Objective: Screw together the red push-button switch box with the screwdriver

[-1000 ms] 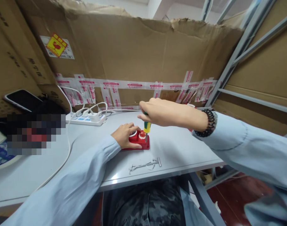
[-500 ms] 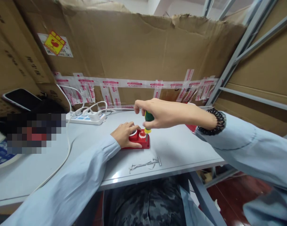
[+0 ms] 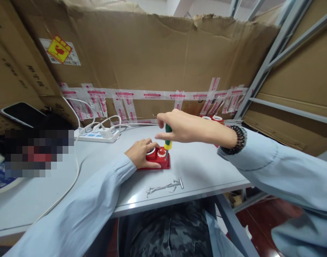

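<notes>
A small red block (image 3: 162,164) with round white and red caps lies flat on the grey table (image 3: 206,171). My left hand (image 3: 140,152) rests on its left part and presses it down. My right hand (image 3: 179,125) grips a screwdriver (image 3: 168,140) with a green and yellow handle. The screwdriver stands upright with its tip on the block's right edge. A black beaded band circles my right wrist.
A bundle of metal pins (image 3: 166,185) lies near the table's front edge. A white power strip (image 3: 97,135) with plugs and cables sits at the back left. Red parts (image 3: 213,119) lie behind my right arm. Cardboard walls (image 3: 152,53) and a metal rack (image 3: 262,71) close the space.
My right hand has turned on the screwdriver handle, fingers shifting their hold, while the tip stayed on the red block. My left hand has not moved.
</notes>
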The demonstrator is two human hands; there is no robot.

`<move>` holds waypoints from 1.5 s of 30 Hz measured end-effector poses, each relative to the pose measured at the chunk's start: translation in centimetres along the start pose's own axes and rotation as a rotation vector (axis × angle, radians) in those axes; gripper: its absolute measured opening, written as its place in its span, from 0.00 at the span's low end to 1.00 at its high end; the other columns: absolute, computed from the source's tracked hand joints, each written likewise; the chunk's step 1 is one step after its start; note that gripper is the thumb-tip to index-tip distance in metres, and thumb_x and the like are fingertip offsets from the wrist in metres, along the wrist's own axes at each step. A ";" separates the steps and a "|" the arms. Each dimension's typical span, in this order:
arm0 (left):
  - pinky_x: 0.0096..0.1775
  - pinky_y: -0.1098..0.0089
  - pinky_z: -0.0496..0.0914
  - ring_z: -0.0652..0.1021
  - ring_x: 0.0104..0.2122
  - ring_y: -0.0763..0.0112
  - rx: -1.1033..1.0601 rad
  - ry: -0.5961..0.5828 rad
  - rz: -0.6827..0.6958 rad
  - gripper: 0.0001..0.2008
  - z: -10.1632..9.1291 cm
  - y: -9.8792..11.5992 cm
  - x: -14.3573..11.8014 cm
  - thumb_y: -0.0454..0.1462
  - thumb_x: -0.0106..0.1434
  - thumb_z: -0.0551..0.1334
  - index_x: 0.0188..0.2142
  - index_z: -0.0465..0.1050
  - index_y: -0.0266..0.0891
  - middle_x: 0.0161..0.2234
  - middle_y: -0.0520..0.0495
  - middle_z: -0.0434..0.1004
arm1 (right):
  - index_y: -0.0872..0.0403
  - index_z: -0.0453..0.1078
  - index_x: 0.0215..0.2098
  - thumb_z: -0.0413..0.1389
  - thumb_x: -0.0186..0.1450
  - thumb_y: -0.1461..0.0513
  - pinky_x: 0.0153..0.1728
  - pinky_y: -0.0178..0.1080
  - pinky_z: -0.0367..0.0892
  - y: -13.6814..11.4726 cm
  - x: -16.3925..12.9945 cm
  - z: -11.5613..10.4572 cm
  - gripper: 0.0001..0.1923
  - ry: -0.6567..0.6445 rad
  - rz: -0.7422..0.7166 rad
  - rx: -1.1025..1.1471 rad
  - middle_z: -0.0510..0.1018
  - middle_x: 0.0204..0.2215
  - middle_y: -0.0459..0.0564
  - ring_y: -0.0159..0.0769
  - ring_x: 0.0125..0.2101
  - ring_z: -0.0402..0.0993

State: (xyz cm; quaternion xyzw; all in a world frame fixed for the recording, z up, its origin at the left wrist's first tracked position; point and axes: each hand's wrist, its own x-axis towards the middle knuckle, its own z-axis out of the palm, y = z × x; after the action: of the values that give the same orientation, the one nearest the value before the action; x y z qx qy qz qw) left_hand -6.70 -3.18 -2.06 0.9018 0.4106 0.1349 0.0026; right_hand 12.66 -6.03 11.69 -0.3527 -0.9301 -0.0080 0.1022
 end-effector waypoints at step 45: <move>0.41 0.58 0.66 0.72 0.38 0.57 -0.016 0.011 0.001 0.30 0.0 0.0 0.0 0.57 0.50 0.64 0.47 0.68 0.43 0.38 0.45 0.68 | 0.54 0.60 0.41 0.60 0.54 0.61 0.27 0.35 0.54 0.3 -0.4 0.4 0.19 0.059 -0.004 0.134 0.70 0.31 0.47 0.32 0.31 0.63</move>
State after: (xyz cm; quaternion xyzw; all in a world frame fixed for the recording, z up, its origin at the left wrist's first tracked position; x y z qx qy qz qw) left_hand -6.74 -3.20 -2.03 0.9011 0.4093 0.1429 0.0076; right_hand 13.12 -6.04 11.17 -0.3431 -0.9258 0.0436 0.1527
